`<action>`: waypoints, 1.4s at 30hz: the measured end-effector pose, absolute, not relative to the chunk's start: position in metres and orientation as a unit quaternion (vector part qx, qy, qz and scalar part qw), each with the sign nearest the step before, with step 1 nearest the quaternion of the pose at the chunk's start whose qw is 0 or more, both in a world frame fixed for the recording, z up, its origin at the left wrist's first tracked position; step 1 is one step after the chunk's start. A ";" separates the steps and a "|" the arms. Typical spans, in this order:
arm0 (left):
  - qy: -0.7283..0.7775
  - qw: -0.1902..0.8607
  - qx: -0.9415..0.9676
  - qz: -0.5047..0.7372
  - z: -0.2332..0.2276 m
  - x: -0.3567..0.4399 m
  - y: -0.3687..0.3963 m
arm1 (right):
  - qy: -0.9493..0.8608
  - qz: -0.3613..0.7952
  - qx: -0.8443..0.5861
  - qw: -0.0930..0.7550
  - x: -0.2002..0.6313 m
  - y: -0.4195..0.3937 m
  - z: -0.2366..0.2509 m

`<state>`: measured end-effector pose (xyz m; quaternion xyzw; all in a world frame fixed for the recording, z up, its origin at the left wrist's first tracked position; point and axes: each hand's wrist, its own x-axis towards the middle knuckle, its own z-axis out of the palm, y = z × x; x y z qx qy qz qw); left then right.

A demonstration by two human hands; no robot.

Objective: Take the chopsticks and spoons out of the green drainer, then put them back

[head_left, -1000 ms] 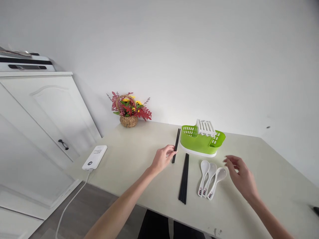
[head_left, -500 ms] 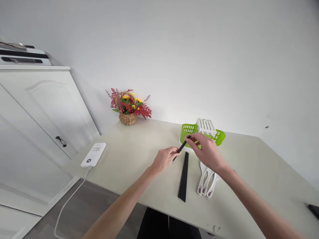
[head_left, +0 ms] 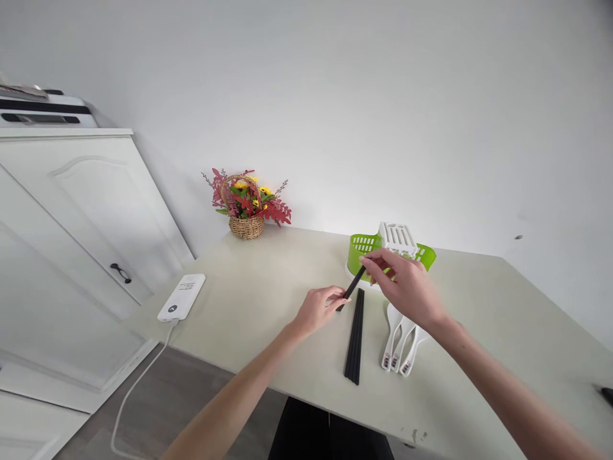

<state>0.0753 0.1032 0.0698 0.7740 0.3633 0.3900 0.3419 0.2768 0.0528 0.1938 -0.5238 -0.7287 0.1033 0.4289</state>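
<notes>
A pair of black chopsticks is lifted off the table, tilted up to the right. My left hand pinches their lower end and my right hand grips their upper end. Just behind my right hand stands a green cutlery holder with a white slotted insert. More black chopsticks lie in a bundle on the table below my hands. Three white spoons lie side by side right of the bundle, partly under my right wrist.
A beige table holds a small wicker basket of red and yellow flowers at its back left and a white power bank with a cable near its left edge. A white cabinet stands left. A dark object lies at the far right edge.
My right hand came across from the right and took hold of the upper end of the chopsticks that my left hand picked up. The pair now points up toward the green holder.
</notes>
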 end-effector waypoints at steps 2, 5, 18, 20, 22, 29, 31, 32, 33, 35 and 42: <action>0.360 0.356 0.770 0.390 0.065 0.074 0.104 | -0.730 0.099 -0.526 0.426 0.277 0.054 0.194; 0.368 0.358 0.767 0.385 0.058 0.072 0.106 | -0.734 0.100 -0.523 0.421 0.276 0.055 0.195; 0.396 0.356 0.764 0.364 0.034 0.063 0.119 | -0.631 0.042 -0.558 0.537 0.316 0.075 0.258; 0.402 0.373 0.749 0.371 0.033 0.062 0.120 | -0.601 -0.005 -0.552 0.578 0.326 0.087 0.277; 0.409 0.386 0.737 0.376 0.032 0.061 0.121 | -0.589 -0.047 -0.553 0.587 0.333 0.102 0.289; 0.403 0.409 0.731 0.369 0.034 0.061 0.121 | -0.646 -0.017 -0.618 0.448 0.342 0.183 0.271; 0.401 0.406 0.736 0.365 0.035 0.061 0.120 | -0.661 0.009 -0.634 0.402 0.343 0.206 0.257; 0.401 0.405 0.738 0.362 0.035 0.061 0.120 | -0.666 0.019 -0.644 0.377 0.344 0.216 0.250; 0.402 0.403 0.740 0.359 0.035 0.061 0.120 | -0.668 0.028 -0.655 0.351 0.345 0.224 0.244; 0.405 0.400 0.743 0.351 0.034 0.061 0.120 | -0.667 0.040 -0.678 0.305 0.346 0.237 0.235; 0.404 0.390 0.751 0.347 0.039 0.061 0.121 | -0.627 -0.033 -0.726 0.279 0.348 0.237 0.232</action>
